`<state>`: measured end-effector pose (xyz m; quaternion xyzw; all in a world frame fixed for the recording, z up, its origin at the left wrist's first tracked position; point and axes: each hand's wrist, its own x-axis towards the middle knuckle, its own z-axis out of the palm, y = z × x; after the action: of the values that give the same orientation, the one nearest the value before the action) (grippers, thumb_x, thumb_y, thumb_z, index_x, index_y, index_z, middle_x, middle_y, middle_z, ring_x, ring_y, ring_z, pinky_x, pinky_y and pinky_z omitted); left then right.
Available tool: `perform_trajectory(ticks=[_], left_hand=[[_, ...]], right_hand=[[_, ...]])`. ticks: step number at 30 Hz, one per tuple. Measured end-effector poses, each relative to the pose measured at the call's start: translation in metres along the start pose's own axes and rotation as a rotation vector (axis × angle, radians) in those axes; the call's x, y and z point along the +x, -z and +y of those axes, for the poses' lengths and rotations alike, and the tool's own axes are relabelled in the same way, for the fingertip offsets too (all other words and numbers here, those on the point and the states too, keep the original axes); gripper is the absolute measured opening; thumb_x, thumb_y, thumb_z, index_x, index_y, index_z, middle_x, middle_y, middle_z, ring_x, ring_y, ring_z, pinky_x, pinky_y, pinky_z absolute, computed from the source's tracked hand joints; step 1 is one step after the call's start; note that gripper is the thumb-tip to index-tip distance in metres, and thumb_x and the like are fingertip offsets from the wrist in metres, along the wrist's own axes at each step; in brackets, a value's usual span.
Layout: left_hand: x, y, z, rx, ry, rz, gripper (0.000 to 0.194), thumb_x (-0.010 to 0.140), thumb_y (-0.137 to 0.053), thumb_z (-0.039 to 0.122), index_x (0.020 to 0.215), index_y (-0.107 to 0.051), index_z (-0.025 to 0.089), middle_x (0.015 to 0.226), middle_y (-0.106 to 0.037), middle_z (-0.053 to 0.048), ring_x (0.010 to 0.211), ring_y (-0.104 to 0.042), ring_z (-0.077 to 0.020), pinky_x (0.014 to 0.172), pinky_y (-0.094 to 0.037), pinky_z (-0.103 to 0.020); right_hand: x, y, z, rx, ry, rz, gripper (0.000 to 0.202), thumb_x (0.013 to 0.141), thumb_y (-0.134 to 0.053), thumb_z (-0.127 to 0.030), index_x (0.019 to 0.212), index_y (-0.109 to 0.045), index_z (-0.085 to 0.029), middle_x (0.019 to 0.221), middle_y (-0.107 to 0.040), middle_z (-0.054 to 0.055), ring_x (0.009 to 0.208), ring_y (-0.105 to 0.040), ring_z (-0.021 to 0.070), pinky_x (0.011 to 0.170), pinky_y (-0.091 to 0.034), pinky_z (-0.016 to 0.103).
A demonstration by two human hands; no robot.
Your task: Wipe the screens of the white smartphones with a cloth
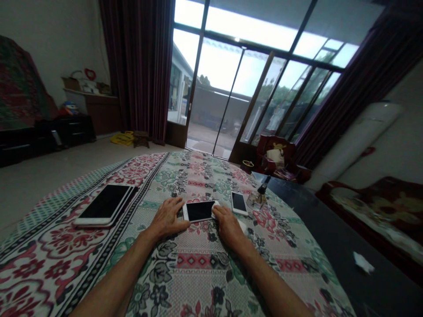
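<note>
Left hand [169, 215] spread at the left end of a white phone [198, 211], thumb by its near corner, fingers by its far corner; looks like a light hold on that end. Right hand [228, 223] curled over the right end, fingers closed on what seems to be a white wad [214, 213], tissue or cloth, cannot tell which. Phone lies flat, screen up, dark, long sides running left-right, around the middle of the cloth-covered table [198, 281], well in from the left and right edges; near edge out of frame.

Handling, my judgement: light, stiff, thin slab. Glass face likely slick, breakable if dropped or pressed hard on a corner. Cloth underneath probably lets it slide or turn under a sideways push. Best hold: thumb and fingers on opposite long edges, close to one end, screen left uncovered. Wad is likely soft, near weightless, crushes in a pinch.

Others: smaller phone [239, 202] just beyond right hand, toward the right edge; glass bottle with a dark top [262, 189] closer to that edge; stacked devices [106, 203] toward the left edge, screen up, well apart from left hand.
</note>
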<state>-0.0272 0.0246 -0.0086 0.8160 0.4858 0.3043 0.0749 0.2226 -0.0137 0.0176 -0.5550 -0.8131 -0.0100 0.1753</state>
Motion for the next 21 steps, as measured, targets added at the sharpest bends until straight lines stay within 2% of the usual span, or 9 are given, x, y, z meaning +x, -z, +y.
perform_trajectory(ticks=[4, 11, 15, 21], left_hand=[[0.000, -0.004, -0.002, 0.001, -0.002, -0.024, 0.060, 0.066, -0.070, 0.039, 0.121, -0.060, 0.018, 0.135, -0.056, -0.013, 0.126, -0.047, -0.0332, 0.107, -0.036, -0.047], [0.001, -0.003, 0.001, 0.002, 0.028, -0.018, 0.058, 0.063, -0.071, 0.039, 0.118, -0.060, 0.022, 0.135, -0.056, -0.010, 0.126, -0.047, -0.0332, 0.107, -0.035, -0.048], [0.001, -0.001, 0.005, -0.011, 0.024, -0.020, 0.057, 0.063, -0.070, 0.037, 0.117, -0.061, 0.022, 0.133, -0.058, -0.010, 0.125, -0.048, -0.0340, 0.106, -0.036, -0.048], [0.000, -0.001, 0.004, -0.019, 0.030, -0.023, 0.057, 0.064, -0.071, 0.038, 0.118, -0.061, 0.021, 0.133, -0.058, -0.011, 0.126, -0.047, -0.0334, 0.107, -0.035, -0.047]], right_hand=[[-0.002, 0.000, -0.001, 0.006, 0.004, 0.004, 0.051, 0.078, -0.041, 0.005, 0.120, -0.062, -0.013, 0.131, -0.058, 0.011, 0.120, -0.047, 0.0215, 0.105, -0.034, 0.031], [0.031, -0.004, -0.004, -0.015, -0.037, 0.002, 0.043, 0.080, -0.041, 0.004, 0.110, -0.066, -0.014, 0.121, -0.063, 0.013, 0.112, -0.053, 0.0206, 0.099, -0.037, 0.030], [0.044, -0.011, -0.009, -0.007, -0.047, -0.007, 0.046, 0.080, -0.041, 0.003, 0.115, -0.065, -0.013, 0.124, -0.062, 0.013, 0.114, -0.053, 0.0203, 0.102, -0.035, 0.030], [0.035, -0.015, -0.018, 0.061, -0.043, 0.039, 0.046, 0.081, -0.042, 0.001, 0.121, -0.063, -0.012, 0.129, -0.060, 0.014, 0.121, -0.050, 0.0219, 0.105, -0.035, 0.033]])
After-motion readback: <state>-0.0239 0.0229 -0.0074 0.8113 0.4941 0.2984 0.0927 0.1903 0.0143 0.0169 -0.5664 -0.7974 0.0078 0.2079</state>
